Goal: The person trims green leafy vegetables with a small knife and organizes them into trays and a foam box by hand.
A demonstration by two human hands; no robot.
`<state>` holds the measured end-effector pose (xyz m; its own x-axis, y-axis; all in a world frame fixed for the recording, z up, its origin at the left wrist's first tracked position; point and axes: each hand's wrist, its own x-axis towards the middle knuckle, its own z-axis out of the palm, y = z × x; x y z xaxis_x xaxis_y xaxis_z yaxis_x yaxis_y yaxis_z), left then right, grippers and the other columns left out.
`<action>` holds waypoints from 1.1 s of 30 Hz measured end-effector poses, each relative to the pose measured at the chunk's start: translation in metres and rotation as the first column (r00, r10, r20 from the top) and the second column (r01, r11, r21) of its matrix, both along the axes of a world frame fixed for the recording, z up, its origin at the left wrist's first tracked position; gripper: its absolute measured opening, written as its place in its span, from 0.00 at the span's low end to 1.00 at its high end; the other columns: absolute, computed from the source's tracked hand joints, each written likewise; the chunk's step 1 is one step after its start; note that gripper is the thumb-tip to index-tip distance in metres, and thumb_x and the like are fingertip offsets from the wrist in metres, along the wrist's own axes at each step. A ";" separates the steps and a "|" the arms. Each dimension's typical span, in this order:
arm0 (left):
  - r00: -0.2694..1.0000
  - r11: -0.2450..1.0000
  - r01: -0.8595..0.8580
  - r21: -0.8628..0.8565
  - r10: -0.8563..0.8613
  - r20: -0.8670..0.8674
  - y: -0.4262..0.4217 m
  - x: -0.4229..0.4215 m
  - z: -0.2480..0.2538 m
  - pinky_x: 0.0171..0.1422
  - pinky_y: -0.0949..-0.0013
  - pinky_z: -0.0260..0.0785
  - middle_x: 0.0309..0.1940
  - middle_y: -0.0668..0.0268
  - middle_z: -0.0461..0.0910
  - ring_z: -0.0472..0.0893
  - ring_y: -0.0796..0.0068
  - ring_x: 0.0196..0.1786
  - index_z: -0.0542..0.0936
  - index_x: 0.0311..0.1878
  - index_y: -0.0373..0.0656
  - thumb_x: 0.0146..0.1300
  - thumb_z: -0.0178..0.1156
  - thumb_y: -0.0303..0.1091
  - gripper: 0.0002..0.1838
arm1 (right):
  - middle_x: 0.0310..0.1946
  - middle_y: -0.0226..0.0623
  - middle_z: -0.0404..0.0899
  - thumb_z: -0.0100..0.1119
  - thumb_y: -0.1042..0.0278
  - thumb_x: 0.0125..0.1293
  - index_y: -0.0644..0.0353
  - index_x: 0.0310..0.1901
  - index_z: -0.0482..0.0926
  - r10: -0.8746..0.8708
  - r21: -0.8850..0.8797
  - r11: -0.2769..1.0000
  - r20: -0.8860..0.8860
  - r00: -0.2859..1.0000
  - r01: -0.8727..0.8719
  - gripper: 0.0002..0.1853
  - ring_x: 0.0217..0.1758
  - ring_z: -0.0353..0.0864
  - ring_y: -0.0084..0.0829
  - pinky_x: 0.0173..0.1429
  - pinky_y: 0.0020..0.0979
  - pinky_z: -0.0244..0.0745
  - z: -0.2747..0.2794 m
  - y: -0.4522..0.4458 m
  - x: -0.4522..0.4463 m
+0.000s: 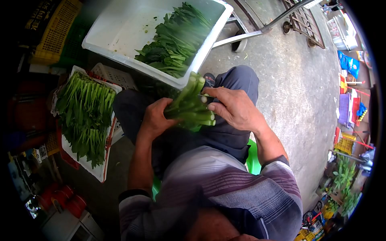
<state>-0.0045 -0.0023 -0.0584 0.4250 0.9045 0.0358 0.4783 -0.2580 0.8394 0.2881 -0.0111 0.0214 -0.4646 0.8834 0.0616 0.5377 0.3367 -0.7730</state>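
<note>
Over my lap, my left hand (pixel 154 117) is closed around a bunch of leafy greens (pixel 189 106), its thick pale-green stem ends pointing right. My right hand (pixel 235 107) is at those cut ends, thumb and fingers pinched close to one stem. Something thin may sit between its fingers, but I cannot make it out. Ahead of my knees stands a white tub (pixel 116 38) with more leafy greens (pixel 177 44) heaped along its right side. To my left, a white tray (pixel 105 160) bears rows of similar greens (pixel 84 108).
A metal cart frame (pixel 263 30) with wheels stands beyond the tub on the right. Under me is a green stool (pixel 253 157). White perforated basket (pixel 114 76) and yellow crate (pixel 56 34) are at left. Concrete floor (pixel 297 100) stretches to the right, edged by assorted goods.
</note>
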 end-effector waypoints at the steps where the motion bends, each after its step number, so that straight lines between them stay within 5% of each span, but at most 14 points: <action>1: 1.000 1.000 0.002 0.016 -0.002 -0.006 0.000 -0.001 -0.001 0.47 0.56 0.80 0.40 0.52 0.85 0.87 0.49 0.43 0.81 0.48 0.35 0.44 0.85 0.32 0.29 | 0.44 0.55 0.84 0.63 0.62 0.73 0.67 0.63 0.76 -0.006 -0.007 1.000 -0.005 1.000 0.006 0.23 0.47 0.84 0.60 0.51 0.50 0.78 -0.001 -0.001 0.000; 24: 1.000 1.000 0.000 -0.009 -0.001 -0.016 0.001 0.000 -0.001 0.46 0.56 0.79 0.39 0.53 0.85 0.87 0.49 0.42 0.81 0.47 0.37 0.46 0.84 0.33 0.27 | 0.43 0.56 0.83 0.63 0.59 0.73 0.67 0.63 0.75 -0.029 -0.024 0.999 0.029 0.999 0.030 0.24 0.47 0.83 0.60 0.49 0.51 0.76 -0.004 -0.004 -0.005; 33: 1.000 0.997 -0.009 -0.077 0.009 -0.008 0.000 0.000 -0.002 0.47 0.58 0.80 0.40 0.54 0.86 0.88 0.53 0.43 0.82 0.48 0.36 0.46 0.84 0.32 0.27 | 0.33 0.48 0.77 0.61 0.61 0.75 0.65 0.63 0.77 -0.029 0.071 0.997 0.040 0.999 0.026 0.21 0.39 0.81 0.55 0.46 0.49 0.75 -0.007 -0.005 -0.004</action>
<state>-0.0044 -0.0024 -0.0606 0.4167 0.9083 -0.0372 0.4866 -0.1883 0.8531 0.2844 -0.0162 0.0140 -0.4433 0.8901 0.1053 0.5785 0.3739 -0.7249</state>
